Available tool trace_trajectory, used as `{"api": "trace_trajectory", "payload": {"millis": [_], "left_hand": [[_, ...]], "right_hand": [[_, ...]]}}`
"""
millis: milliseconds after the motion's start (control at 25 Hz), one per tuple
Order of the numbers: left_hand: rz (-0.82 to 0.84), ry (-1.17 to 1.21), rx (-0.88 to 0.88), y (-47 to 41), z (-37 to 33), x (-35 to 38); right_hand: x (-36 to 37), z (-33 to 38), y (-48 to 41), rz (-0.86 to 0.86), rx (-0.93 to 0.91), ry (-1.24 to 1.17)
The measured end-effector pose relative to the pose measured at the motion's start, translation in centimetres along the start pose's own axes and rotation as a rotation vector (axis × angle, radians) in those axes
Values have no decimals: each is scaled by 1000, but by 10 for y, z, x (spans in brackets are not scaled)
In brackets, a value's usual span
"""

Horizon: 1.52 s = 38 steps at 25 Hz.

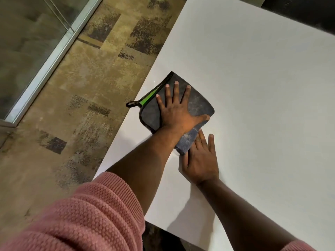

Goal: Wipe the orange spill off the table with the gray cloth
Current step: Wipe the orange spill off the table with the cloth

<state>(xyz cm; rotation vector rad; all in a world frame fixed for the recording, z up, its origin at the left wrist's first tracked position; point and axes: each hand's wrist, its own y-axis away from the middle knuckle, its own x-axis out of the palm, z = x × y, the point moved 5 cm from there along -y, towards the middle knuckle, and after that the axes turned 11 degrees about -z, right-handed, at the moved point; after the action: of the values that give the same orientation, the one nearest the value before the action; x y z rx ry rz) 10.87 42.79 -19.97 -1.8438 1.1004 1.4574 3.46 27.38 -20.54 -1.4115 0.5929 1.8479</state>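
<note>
Window frame [45,64]: far left, metal, runs diagonally beside glass.
Carpet [87,91]: mottled tan with dark patches, fills the floor left of the table.
Sleeve [81,214]: pink knit, pushed up the left forearm, lower left.
Table [262,87]: white top, its left edge runs diagonally from top centre down to the lower left; no orange mark shows on the visible surface.
Loop [130,104]: small black hanging loop at the cloth's left corner, sticking out past the table edge over the carpet.
Cloth [199,104]: gray with black trim and a green strip along one edge, lies flat on the table close to its left edge.
Left hand [176,113]: palm down on the cloth, fingers spread apart and straight, thumb reaching toward the cloth's right corner; pressing, not clutching.
Right hand [201,160]: flat on the table just below the cloth, fingers extended and close together, its fingertips touching the cloth's lower corner; gripping nothing.
Far right: bare white table; dark area at the top corner, too dim to identify.
</note>
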Motion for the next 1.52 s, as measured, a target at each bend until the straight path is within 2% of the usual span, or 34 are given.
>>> {"api": "trace_trajectory", "payload": {"millis": [320, 480, 600, 760, 920, 1080, 1240, 1360, 1520], "left_hand": [[-134, -41, -174, 4, 90, -26], [-184, -131, -176, 92, 109, -29], [-149, -166, -149, 140, 111, -21], [-155, -146, -90, 98, 106, -21], [-187, -114, -109, 61, 102, -20], [-224, -118, -90, 136, 110, -14], [-164, -94, -90, 205, 122, -12], [-161, -86, -106, 193, 124, -16], [-212, -57, -113, 120, 130, -21]], "right_hand": [[-3, -3, 2, -95, 13, 40], [-5, -1, 1, -102, 8, 51], [-3, -2, 2, -84, 7, 54], [2, -4, 1, -66, 1, 69], [2, -4, 2, -75, -12, 87], [-6, 2, 3, -57, -12, 85], [-4, 4, -6, 13, -16, 66], [3, 15, -31, 17, -90, 3], [14, 16, -38, -49, -91, 31]]}}
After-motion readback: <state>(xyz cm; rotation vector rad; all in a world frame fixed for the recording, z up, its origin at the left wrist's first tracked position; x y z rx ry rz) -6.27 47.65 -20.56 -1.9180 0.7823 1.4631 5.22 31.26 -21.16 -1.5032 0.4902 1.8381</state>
